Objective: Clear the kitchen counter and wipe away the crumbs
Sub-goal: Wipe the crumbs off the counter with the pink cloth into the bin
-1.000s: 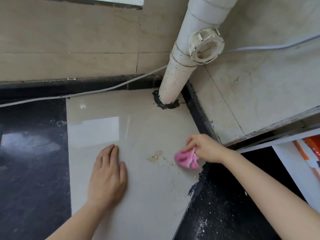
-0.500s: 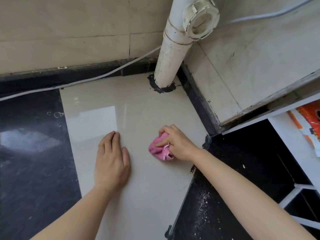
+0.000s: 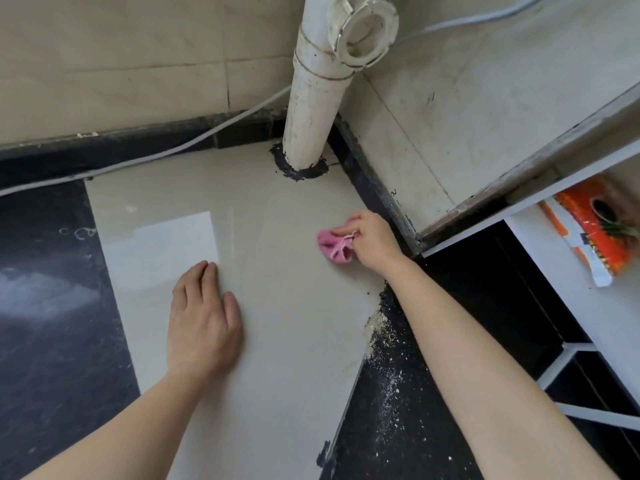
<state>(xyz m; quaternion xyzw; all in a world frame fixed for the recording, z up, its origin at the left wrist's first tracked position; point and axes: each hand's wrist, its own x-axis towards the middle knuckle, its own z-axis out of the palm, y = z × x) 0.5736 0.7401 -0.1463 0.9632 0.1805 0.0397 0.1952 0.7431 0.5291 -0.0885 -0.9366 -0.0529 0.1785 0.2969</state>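
My right hand grips a small bunched pink cloth and presses it on the beige counter tile, near the tile's right side. My left hand lies flat on the tile, fingers straight, to the left of the cloth. A heap of pale crumbs sits at the tile's right edge, below my right forearm, and more crumbs are scattered over the black surface beside it.
A white drain pipe rises from the tile's far corner. A white cable runs along the dark back ledge. Black counter lies left. An orange packet lies on a white shelf at right.
My right hand swept the cloth left over the crumb pile, then back right and slightly up. The crumbs left the tile's middle and now lie at its right edge. Left hand stayed flat.
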